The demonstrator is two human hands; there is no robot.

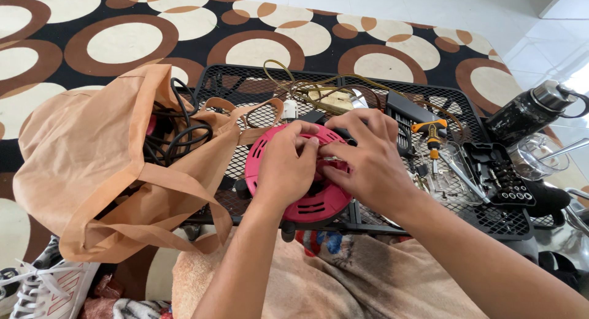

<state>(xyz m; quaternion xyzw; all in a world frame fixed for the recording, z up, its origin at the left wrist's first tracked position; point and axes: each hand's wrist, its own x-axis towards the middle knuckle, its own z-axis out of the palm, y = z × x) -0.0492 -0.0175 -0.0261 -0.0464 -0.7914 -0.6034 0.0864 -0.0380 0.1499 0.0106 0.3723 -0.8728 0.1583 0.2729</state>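
At frame centre, the round pink plastic cable reel (pixel 307 184) is lying on the black mesh table (pixel 491 215). The left hand (pixel 285 165) and right hand (pixel 362 156) are pinching its hub, fingers curled. Slipping fingers could be tipping it off the near edge.

Both forearms are bare to the elbow, with no sleeves, and both hands (pixel 331 162) are bare and ungloved.

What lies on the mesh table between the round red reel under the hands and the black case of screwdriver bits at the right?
In the head view, between the red reel and the black bit case lies an orange-handled screwdriver among small metal tools on the mesh table.
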